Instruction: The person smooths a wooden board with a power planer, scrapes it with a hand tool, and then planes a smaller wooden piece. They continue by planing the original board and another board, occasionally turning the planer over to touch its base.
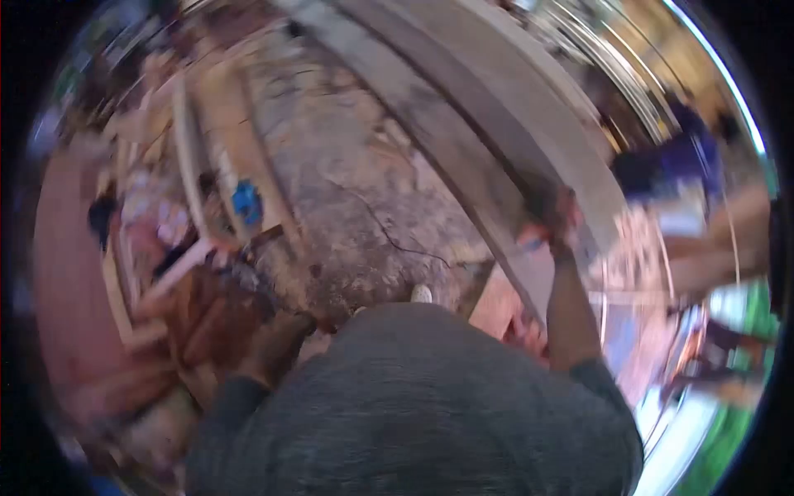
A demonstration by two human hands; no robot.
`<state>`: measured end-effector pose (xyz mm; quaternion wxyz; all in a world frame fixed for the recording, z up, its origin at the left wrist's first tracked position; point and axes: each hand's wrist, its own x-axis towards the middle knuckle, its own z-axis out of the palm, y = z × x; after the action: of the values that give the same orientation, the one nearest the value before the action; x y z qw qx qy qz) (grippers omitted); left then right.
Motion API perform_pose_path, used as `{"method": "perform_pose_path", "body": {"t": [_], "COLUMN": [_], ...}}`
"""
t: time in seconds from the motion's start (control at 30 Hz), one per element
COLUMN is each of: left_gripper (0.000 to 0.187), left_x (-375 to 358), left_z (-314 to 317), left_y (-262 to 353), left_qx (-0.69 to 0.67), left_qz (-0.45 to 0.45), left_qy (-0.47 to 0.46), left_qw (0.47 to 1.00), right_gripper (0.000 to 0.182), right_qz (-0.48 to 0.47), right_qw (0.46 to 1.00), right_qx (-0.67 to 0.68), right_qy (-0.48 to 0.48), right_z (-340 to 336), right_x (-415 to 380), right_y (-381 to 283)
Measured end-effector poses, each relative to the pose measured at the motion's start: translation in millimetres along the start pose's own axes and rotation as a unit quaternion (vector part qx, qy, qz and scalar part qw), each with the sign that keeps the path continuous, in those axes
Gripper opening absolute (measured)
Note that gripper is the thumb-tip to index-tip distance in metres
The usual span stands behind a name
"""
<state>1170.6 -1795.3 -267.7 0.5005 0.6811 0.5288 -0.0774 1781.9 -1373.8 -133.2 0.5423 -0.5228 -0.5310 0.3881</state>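
My right hand (552, 221) is over the long grey-brown boards (471, 149) that run from the top toward the right. Motion blur smears its fingers, and whether it touches or holds something cannot be made out. Low on the left, my left hand (285, 332) is beside a reddish-brown, crumpled-looking area (211, 318). Its fingers are blurred too, and nothing clear shows in it. A dark cord (389, 236) lies on the stained floor (331, 174) between the hands.
Wooden frame pieces and planks (190, 157) fill the left side, with a blue object (246, 202) among them. A wide reddish board (70, 281) stands at the far left. Dark blue cloth (682, 161) and blurred items are at the right.
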Motion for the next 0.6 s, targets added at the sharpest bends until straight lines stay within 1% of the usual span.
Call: {"method": "perform_pose_path", "body": {"t": [0.07,0.13,0.17,0.2,0.27,0.33,0.37,0.4,0.43,0.5,0.53,0.57,0.6], "left_gripper": [0.029,0.028,0.028,0.028,0.028,0.028,0.027,0.027,0.027,0.027,0.027,0.026,0.025], "left_x": [-14,-23,-25,-26,-28,-18,-10,2,16,49,66,77,85], "left_z": [3,5,7,4,-3,-13,-28,-43,-60,-100,-121,-142,-165], "left_y": [-21,-37,-47,-48,-51,-56,-51,-47,-42,-23,-6,36,83], "left_qx": [-0.018,-0.032,-0.037,-0.039,-0.034,-0.018,0.002,0.023,0.059,0.136,0.165,0.092,0.015], "left_qz": [0.0,-0.003,-0.002,-0.003,0.007,0.029,0.055,0.077,0.131,0.251,0.309,0.225,0.14], "left_qy": [-0.037,-0.07,-0.081,-0.089,-0.102,-0.109,-0.106,-0.103,-0.084,-0.015,0.027,0.01,0.007], "left_qw": [0.999,0.997,0.996,0.995,0.994,0.993,0.993,0.991,0.986,0.958,0.936,0.97,0.99], "right_gripper": [0.055,0.041,0.033,0.032,0.033,0.027,0.031,0.033,0.033,0.035,0.038,0.042,0.045], "right_qz": [0.087,0.148,0.176,0.171,0.163,0.175,0.177,0.204,0.192,0.17,0.209,0.245,0.28], "right_qw": [0.996,0.987,0.977,0.981,0.986,0.97,0.982,0.978,0.975,0.957,0.949,0.94,0.931], "right_qx": [0.012,0.05,0.071,0.039,-0.024,-0.168,-0.07,-0.028,-0.084,-0.196,-0.203,-0.209,-0.212], "right_qy": [-0.011,0.037,0.098,0.082,0.032,0.019,-0.019,-0.035,-0.067,-0.127,-0.119,-0.11,-0.104], "right_z": [2,19,29,18,13,17,0,-7,-12,-23,-21,-13,-10], "right_x": [-6,-38,-52,-73,-143,-219,-245,-276,-300,-342,-358,-366,-371], "right_y": [-17,-77,-108,-116,-142,-224,-198,-197,-195,-197,-205,-218,-224]}}
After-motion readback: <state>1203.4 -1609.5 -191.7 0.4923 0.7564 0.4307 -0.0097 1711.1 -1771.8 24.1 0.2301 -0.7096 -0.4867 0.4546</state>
